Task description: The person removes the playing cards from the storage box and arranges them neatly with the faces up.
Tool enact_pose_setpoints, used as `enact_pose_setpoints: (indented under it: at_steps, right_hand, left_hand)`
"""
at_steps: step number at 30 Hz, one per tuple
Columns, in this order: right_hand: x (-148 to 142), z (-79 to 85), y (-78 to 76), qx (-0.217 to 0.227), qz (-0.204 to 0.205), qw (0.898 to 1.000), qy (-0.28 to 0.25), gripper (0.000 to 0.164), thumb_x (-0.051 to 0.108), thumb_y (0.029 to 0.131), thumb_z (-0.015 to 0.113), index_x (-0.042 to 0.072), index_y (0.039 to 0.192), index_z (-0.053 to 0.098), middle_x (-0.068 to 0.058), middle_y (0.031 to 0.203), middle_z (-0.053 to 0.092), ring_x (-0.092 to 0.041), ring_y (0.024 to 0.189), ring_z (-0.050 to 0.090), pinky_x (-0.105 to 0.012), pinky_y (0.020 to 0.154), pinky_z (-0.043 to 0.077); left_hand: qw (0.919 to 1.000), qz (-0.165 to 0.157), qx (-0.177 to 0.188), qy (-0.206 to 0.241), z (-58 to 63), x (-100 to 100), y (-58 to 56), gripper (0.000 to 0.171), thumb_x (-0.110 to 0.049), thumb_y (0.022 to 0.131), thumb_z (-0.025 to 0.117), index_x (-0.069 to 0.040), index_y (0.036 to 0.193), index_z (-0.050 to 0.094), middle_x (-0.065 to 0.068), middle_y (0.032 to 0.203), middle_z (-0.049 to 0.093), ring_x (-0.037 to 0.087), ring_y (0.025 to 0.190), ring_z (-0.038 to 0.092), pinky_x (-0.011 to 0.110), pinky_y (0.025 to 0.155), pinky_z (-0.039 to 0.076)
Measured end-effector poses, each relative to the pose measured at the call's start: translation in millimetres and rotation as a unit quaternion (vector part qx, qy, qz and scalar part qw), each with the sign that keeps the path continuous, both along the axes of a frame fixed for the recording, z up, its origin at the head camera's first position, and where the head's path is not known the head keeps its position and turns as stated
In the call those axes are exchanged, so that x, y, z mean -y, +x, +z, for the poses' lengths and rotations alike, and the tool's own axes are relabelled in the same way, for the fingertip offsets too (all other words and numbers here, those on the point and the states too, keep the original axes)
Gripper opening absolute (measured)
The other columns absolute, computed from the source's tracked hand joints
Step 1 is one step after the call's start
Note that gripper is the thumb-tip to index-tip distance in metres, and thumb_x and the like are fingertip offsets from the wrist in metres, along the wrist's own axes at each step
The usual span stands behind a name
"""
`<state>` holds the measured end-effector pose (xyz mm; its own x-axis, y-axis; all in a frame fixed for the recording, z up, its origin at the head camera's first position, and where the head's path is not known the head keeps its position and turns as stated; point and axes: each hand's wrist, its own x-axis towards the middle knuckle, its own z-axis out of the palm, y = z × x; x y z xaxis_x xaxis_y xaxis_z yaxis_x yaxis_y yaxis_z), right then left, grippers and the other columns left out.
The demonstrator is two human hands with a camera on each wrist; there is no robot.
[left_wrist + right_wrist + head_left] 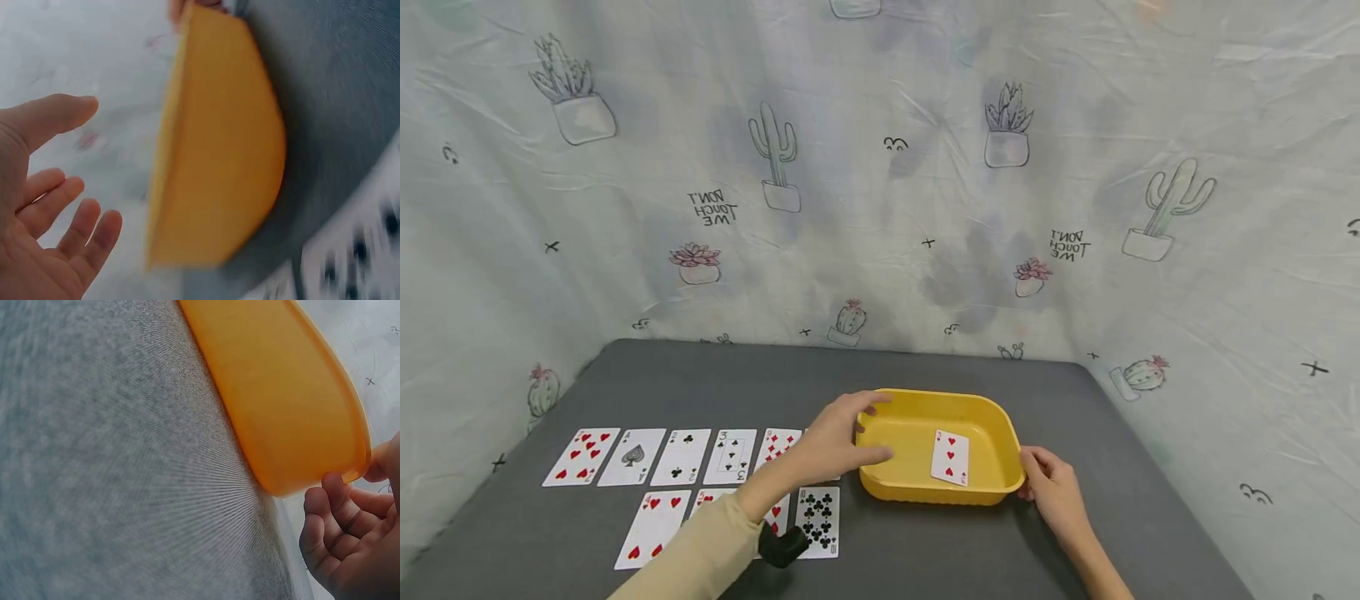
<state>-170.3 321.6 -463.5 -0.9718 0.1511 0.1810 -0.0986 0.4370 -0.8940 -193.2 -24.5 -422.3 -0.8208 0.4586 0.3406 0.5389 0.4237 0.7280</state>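
A yellow plastic tray (891,493) stands on the grey table, with a three of hearts (951,457) lying face up inside. At the tray's right end my right hand (1054,490) pinches the rim; the right wrist view shows its fingers (337,495) curled at the edge, the thumb on the far side. My left hand (833,437) is at the tray's left end, fingers spread and overlapping the rim in the head view. In the left wrist view that same left hand (56,206) appears apart from the yellow wall, holding nothing.
Face-up playing cards lie in two rows left of the tray, among them an ace of spades (632,457), a two of clubs (681,457) and a ten of clubs (817,522). My left forearm covers several. A cactus-print curtain (880,208) hangs behind the table (925,550).
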Motion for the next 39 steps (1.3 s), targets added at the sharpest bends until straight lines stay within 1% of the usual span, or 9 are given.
enact_pose_setpoints:
  at_steps: [3, 6, 12, 16, 20, 23, 29, 34, 39]
  right_hand:
    - [-1, -3.9, -4.4, 0.003, 0.005, 1.0, -0.003, 0.03, 0.019, 0.104, 0.053, -0.005, 0.115, 0.066, -0.019, 0.072, 0.059, -0.028, 0.061, 0.057, -0.032, 0.057, 0.05]
    - [0, -6.9, -7.1, 0.005, 0.007, 1.0, -0.003, 0.03, 0.02, 0.104, 0.053, -0.005, 0.115, 0.066, -0.018, 0.072, 0.059, -0.026, 0.061, 0.057, -0.031, 0.056, 0.05]
    - [4, -0.2, -3.3, -0.003, 0.006, 1.0, -0.009, 0.028, 0.018, 0.104, 0.053, -0.006, 0.113, 0.066, -0.017, 0.071, 0.059, -0.022, 0.059, 0.056, -0.031, 0.056, 0.05]
    - [3, 2.2, -3.0, -0.004, 0.005, 1.0, -0.008, 0.028, 0.018, 0.104, 0.053, -0.006, 0.112, 0.066, -0.016, 0.071, 0.059, -0.022, 0.06, 0.056, -0.03, 0.056, 0.05]
    - [1, 2.0, -4.3, -0.001, 0.008, 1.0, -0.003, 0.029, 0.019, 0.104, 0.053, -0.006, 0.112, 0.066, -0.016, 0.071, 0.059, -0.023, 0.06, 0.056, -0.03, 0.056, 0.05]
    - [0, 2.2, -4.7, 0.001, 0.003, 1.0, -0.001, 0.028, 0.018, 0.104, 0.053, -0.005, 0.111, 0.066, -0.015, 0.07, 0.059, -0.022, 0.059, 0.056, -0.029, 0.055, 0.05]
    - [-1, 2.1, -5.6, 0.012, 0.001, 1.0, -0.001, 0.03, 0.02, 0.104, 0.052, -0.005, 0.113, 0.066, -0.017, 0.072, 0.059, -0.021, 0.061, 0.056, -0.028, 0.057, 0.05]
    - [-3, 3.1, -6.5, 0.016, -0.003, 1.0, -0.002, 0.029, 0.02, 0.104, 0.053, -0.004, 0.112, 0.066, -0.016, 0.072, 0.059, -0.021, 0.061, 0.056, -0.028, 0.057, 0.05]
    - [-5, 3.8, -6.8, 0.018, -0.003, 1.0, -0.002, 0.029, 0.02, 0.104, 0.052, -0.004, 0.112, 0.066, -0.017, 0.073, 0.059, -0.021, 0.061, 0.056, -0.028, 0.057, 0.05]
  left_hand:
    - [0.999, -0.03, 0.021, -0.024, -6.4, -32, -13.4, 0.071, -0.03, 0.082, 0.081, -0.013, 0.144, 0.049, 0.005, 0.136, 0.051, 0.025, 0.114, 0.053, 0.036, 0.087, 0.049]
    - [0.9972, -0.049, 0.042, -0.037, -15.2, -50, -25.5, 0.077, -0.028, 0.079, 0.084, -0.012, 0.144, 0.048, 0.007, 0.14, 0.049, 0.026, 0.119, 0.051, 0.034, 0.089, 0.048]
    - [0.9927, -0.07, 0.073, -0.066, -19.2, -67, -41.1, 0.088, -0.034, 0.071, 0.09, -0.013, 0.145, 0.047, 0.006, 0.141, 0.05, 0.021, 0.114, 0.055, 0.034, 0.09, 0.048]
    - [0.9858, -0.083, 0.103, -0.104, -20.5, -73, -49.7, 0.092, -0.033, 0.071, 0.09, -0.016, 0.149, 0.044, 0.002, 0.143, 0.048, 0.019, 0.112, 0.056, 0.032, 0.091, 0.047]
    - [0.9766, -0.09, 0.134, -0.142, -20.6, -76, -57.6, 0.094, -0.027, 0.072, 0.09, -0.016, 0.15, 0.04, 0.003, 0.119, 0.059, 0.015, 0.095, 0.057, 0.028, 0.082, 0.048]
    - [0.972, -0.099, 0.153, -0.149, -18.3, -79, -60.5, 0.094, -0.022, 0.072, 0.09, -0.013, 0.151, 0.04, 0.006, 0.099, 0.059, 0.015, 0.082, 0.052, 0.028, 0.073, 0.044]
    - [0.9707, -0.099, 0.124, -0.181, -21.4, -87, -63.9, 0.092, -0.021, 0.07, 0.092, -0.01, 0.148, 0.043, -0.001, 0.113, 0.056, 0.012, 0.083, 0.051, 0.024, 0.077, 0.043]
    - [0.9698, -0.093, 0.1, -0.202, -26.1, -92, -67.8, 0.09, -0.024, 0.07, 0.092, -0.011, 0.146, 0.046, -0.003, 0.099, 0.054, 0.012, 0.08, 0.05, 0.024, 0.074, 0.043]
    - [0.9707, -0.087, 0.091, -0.204, -28.4, -95, -70.4, 0.087, -0.025, 0.07, 0.091, -0.012, 0.144, 0.048, -0.004, 0.097, 0.055, 0.011, 0.08, 0.05, 0.024, 0.072, 0.043]
